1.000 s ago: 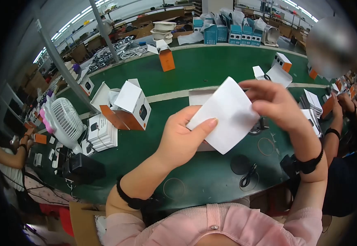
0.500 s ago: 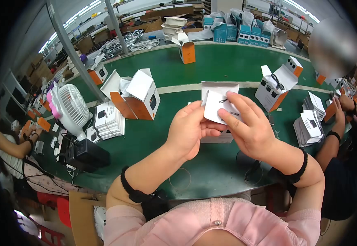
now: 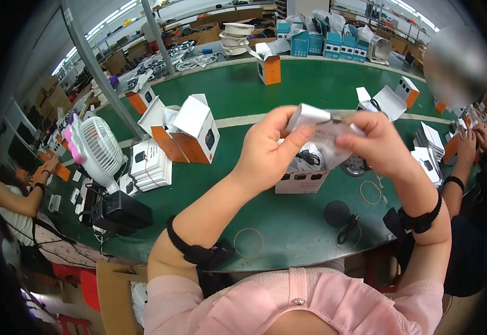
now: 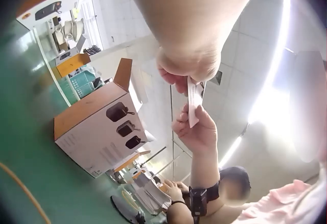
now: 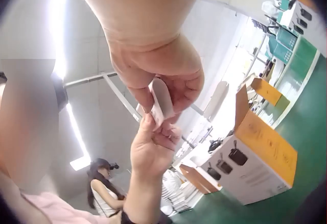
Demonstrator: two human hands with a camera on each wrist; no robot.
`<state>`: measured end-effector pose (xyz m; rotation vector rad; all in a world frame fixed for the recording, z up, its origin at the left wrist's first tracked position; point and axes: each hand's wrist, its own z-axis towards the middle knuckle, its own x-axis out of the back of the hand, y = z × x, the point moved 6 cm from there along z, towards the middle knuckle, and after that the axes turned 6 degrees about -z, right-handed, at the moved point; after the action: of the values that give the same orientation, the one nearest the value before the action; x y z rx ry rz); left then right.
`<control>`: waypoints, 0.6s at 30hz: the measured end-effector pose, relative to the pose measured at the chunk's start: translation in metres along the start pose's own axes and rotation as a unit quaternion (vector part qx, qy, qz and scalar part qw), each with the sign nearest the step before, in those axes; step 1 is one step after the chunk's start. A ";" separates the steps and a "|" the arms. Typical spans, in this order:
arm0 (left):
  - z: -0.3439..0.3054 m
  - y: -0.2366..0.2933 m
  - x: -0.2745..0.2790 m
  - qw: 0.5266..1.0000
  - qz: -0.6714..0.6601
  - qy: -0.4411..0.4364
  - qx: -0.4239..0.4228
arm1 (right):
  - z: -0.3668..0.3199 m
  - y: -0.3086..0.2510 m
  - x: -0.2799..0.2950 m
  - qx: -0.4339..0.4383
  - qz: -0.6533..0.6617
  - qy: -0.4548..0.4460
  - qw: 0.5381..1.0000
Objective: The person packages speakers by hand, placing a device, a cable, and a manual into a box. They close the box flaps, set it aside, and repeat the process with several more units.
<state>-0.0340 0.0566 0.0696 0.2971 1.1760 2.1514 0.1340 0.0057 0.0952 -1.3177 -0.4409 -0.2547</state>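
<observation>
On the head view, I'm watching both hands working above a green belt (image 3: 226,100). The left hand (image 3: 265,153) and the right hand (image 3: 377,145) are pinching a white card (image 3: 319,131) by opposite ends, thumbs on the near side. The card is blurring and looks to be bending. It is hanging just over an open white carton (image 3: 302,180) that is standing on the belt with a black cable (image 3: 309,158) inside. Around it I'm seeing rubber bands (image 3: 248,243), a black disc (image 3: 337,213), a white desk fan (image 3: 95,146), a booklet stack (image 3: 151,166) and an orange-and-white box (image 3: 190,134) gaping open. Teal boxes (image 3: 317,43) are lining the far bench, and light strips are running along the ceiling.

Over to the left wrist view: I'm looking up from the belt (image 4: 23,152). The left hand (image 4: 186,63) is nipping the card's top edge (image 4: 192,101), with the right hand (image 4: 196,132) gripping from below. The card is showing edge-on, clear of the carton (image 4: 97,127) beside it. A bright ceiling lamp (image 4: 273,76) is glaring overhead.

Now the right wrist view. The right hand (image 5: 161,68) is curling its fingers round the card (image 5: 159,100), and the left hand (image 5: 150,152) is reaching up to grip the lower end. The carton (image 5: 258,155) is sitting on the green surface (image 5: 304,183), well apart from the card. Another worker (image 5: 102,185) is sitting in the background.
</observation>
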 end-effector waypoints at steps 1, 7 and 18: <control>0.002 -0.004 0.001 0.999 -0.025 0.022 0.020 | 0.003 -0.008 0.011 0.006 -0.064 0.057 0.996; -0.019 -0.035 -0.015 0.813 0.556 -0.170 0.004 | 0.018 0.006 0.017 0.071 -0.329 0.075 0.939; -0.038 -0.047 -0.020 0.835 0.535 -0.133 -0.003 | 0.003 -0.007 -0.052 0.105 -0.725 -0.034 0.680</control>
<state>-0.0168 0.0360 0.0116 1.4952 0.9040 2.8590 0.0847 0.0035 0.0783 -0.4587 -1.4942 -1.4305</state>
